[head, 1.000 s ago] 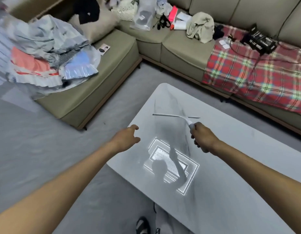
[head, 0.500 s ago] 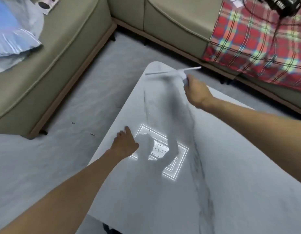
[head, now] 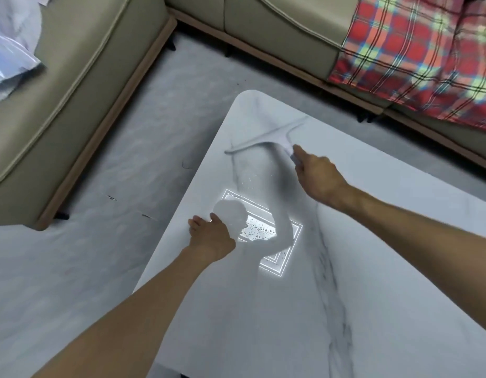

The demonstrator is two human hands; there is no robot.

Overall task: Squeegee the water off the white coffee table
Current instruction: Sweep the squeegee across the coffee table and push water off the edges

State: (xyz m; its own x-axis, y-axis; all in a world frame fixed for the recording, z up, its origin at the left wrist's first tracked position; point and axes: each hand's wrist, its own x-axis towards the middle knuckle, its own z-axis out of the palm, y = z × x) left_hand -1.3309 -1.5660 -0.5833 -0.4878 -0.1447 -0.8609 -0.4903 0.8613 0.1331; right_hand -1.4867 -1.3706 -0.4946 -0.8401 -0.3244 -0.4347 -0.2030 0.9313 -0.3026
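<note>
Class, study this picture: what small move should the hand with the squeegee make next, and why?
Probably draw the squeegee toward the body: the right hand holds it near the far corner of the table, and water droplets lie on the near side of its blade.

One squeegee [head: 266,139], one table [head: 263,323], one sofa [head: 72,91], one blanket [head: 413,50], one left hand [head: 210,238], one right hand [head: 318,177].

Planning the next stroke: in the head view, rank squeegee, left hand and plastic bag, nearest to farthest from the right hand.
1. squeegee, gripped in the right hand.
2. left hand, at the table's left edge.
3. plastic bag, far-left sofa.
</note>
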